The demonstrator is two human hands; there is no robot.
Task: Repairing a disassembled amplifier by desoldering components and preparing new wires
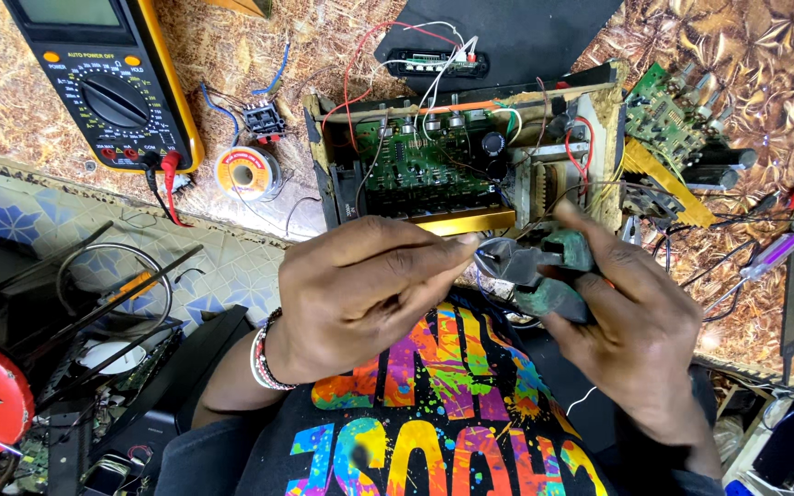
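The right hand grips green-handled metal cutting pliers closed in its fist, while the left hand, just beside, pinches a thin wire at the pliers' tip, the opened green circuit-board amplifier lying beyond both.

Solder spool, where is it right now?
In the head view the solder spool lies on the table, upper left of centre, between the yellow multimeter and the opened amplifier chassis, just below a small black connector block.
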